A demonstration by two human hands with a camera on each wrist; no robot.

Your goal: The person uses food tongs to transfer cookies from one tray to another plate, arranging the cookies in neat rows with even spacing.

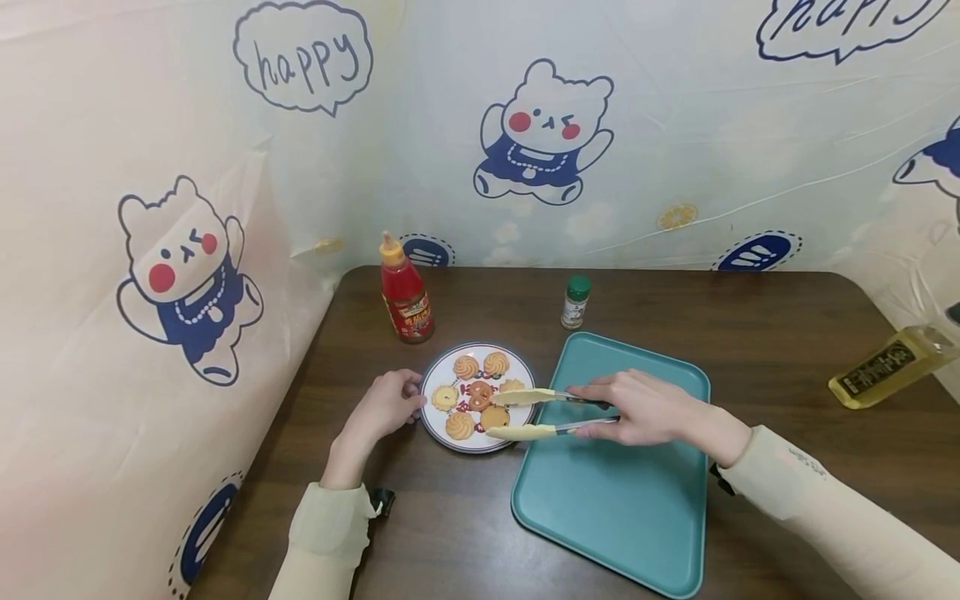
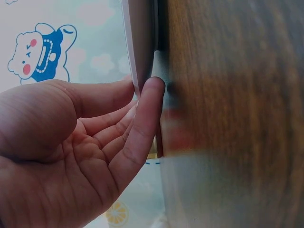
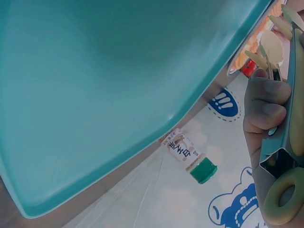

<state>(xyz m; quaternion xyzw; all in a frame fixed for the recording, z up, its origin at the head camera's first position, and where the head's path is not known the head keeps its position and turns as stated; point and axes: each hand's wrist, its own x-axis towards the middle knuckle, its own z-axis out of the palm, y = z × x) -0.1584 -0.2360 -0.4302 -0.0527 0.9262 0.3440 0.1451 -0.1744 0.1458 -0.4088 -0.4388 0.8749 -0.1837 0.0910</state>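
Observation:
A white plate (image 1: pixel 438 427) with a dark rim bears several cookies (image 1: pixel 460 426). At its left edge my left hand (image 1: pixel 384 406) pinches the rim; the left wrist view shows thumb above and finger below the plate edge (image 2: pixel 141 47). My right hand (image 1: pixel 637 408) grips a pair of tongs (image 1: pixel 573 427) with pale yellow tips. Those tips are spread and overlap the cookies at the plate's right side. Beneath the right hand lies a teal tray (image 1: pixel 615 508). In the right wrist view the tongs' ring end (image 3: pixel 281 199) sits near the palm.
Behind the plate stands a red sauce bottle (image 1: pixel 407 304) with a yellow cap. A small green-capped spice jar (image 1: pixel 575 302) is just beyond the tray. Far right, an oil bottle (image 1: pixel 885 367) appears tilted. A printed cloth (image 1: pixel 420 150) hangs along the table's back and left.

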